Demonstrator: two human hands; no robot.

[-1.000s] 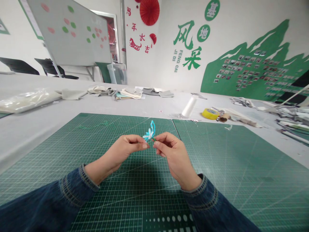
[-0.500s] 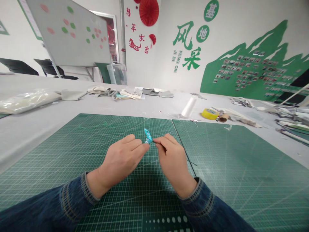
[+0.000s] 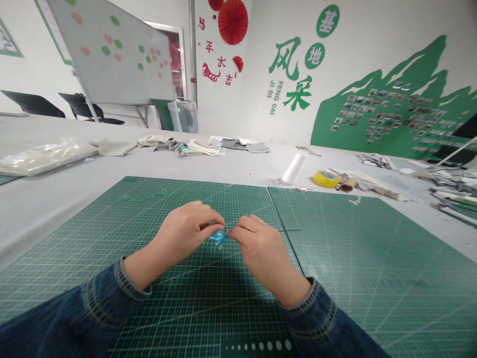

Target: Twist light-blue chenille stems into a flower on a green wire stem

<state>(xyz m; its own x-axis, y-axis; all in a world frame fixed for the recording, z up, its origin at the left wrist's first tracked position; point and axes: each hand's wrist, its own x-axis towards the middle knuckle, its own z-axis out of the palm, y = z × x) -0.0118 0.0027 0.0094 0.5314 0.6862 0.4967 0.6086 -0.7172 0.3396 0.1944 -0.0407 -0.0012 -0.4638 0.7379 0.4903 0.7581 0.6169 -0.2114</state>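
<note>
My left hand (image 3: 190,226) is closed in a pinch on a small shiny blue ribbon-like piece (image 3: 218,237), which shows below the fingertips. My right hand (image 3: 261,243) pinches a thin dark stem (image 3: 290,230) close to the blue piece. The stem's free end sticks out past the right hand's knuckles, pointing right. Fingertips of both hands are a small gap apart, and the fingers partly hide where blue piece and stem meet. Both hands are just above a green cutting mat (image 3: 167,303).
Green thread scraps (image 3: 164,193) lie on the left mat. A second mat (image 3: 372,248) adjoins it on the right. Behind stand a white thread cone (image 3: 294,168) and a yellow tape roll (image 3: 326,179). Cloth pieces (image 3: 203,145) and a plastic-wrapped bundle (image 3: 48,156) lie farther back.
The blue piece has turned from pointing up to hanging below the left fingertips. My left hand has rolled over it. The stem's free end has swung up to nearly level.
</note>
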